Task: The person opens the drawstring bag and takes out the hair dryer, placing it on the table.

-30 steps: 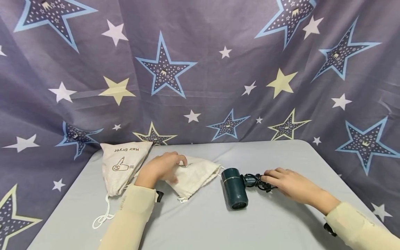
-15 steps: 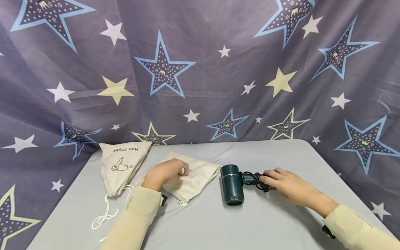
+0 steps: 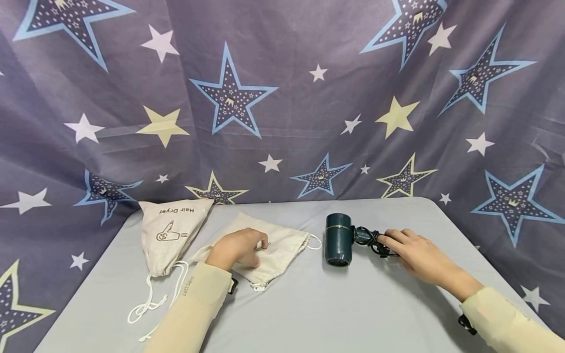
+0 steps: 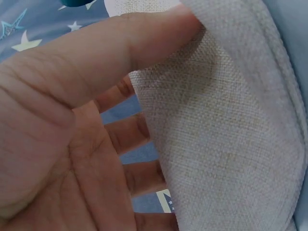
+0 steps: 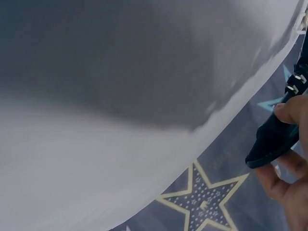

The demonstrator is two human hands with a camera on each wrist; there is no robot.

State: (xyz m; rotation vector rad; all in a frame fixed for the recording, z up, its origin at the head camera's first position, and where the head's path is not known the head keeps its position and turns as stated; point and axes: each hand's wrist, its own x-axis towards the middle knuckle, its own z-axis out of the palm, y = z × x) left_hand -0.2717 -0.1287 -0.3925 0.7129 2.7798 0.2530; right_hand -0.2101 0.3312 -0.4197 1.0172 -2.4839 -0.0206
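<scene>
A dark green hair dryer (image 3: pixel 338 241) with its black cord (image 3: pixel 375 242) wound about the handle is at the table's right side. My right hand (image 3: pixel 421 257) grips the handle end, thumb on one side and fingers on the other, as the right wrist view shows on the handle (image 5: pixel 273 137). In the middle lies a flat cream drawstring bag (image 3: pixel 284 247), its mouth towards the dryer. My left hand (image 3: pixel 238 247) holds this bag; in the left wrist view the thumb lies against the cloth (image 4: pixel 226 130) and the fingers reach behind it.
A second, fuller drawstring bag (image 3: pixel 174 235) marked "Hair Dryer" lies at the table's far left, its white cords (image 3: pixel 143 310) trailing forward. The grey table (image 3: pixel 335 314) ends at a star-printed curtain (image 3: pixel 291 117).
The hair dryer has shifted away from me and to the right with my right hand. My left hand has moved slightly right and nearer over the flat bag.
</scene>
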